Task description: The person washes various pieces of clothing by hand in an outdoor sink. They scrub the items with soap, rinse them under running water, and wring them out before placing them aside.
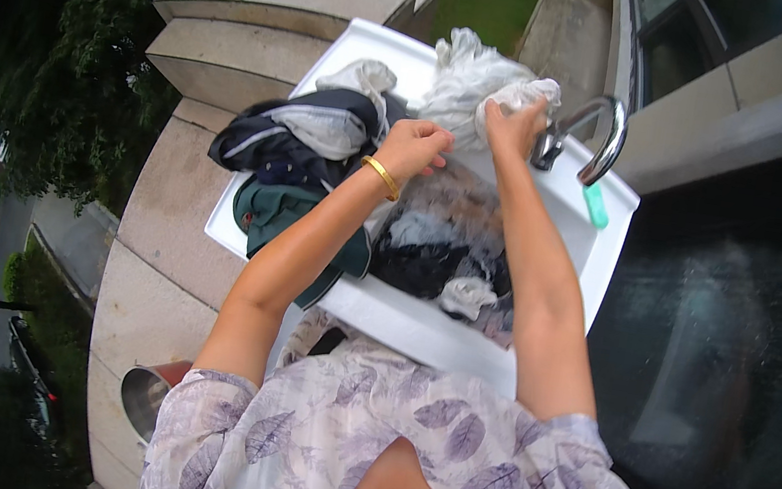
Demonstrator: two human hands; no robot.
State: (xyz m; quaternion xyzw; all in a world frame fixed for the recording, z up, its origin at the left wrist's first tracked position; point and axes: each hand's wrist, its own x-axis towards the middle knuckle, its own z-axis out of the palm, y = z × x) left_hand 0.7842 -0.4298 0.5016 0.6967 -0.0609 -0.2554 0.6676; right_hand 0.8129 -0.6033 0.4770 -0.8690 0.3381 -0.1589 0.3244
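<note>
My right hand grips a bunched white cloth at the back of a white sink, just left of the tap. Against that cloth, a larger twisted white garment lies over the sink's back rim. My left hand, with a gold bangle at the wrist, hovers above the basin's left side. Its fingers curl loosely and no cloth shows in them, though the palm is hidden. Below both hands, dark and light clothes soak in murky water, among them a black garment and a crumpled white piece.
Dark clothes with white trim and a dark green garment are heaped on the sink's left side. A curved chrome tap rises at the right, beside a mint-green object. Stone ledges and a metal pot are at left.
</note>
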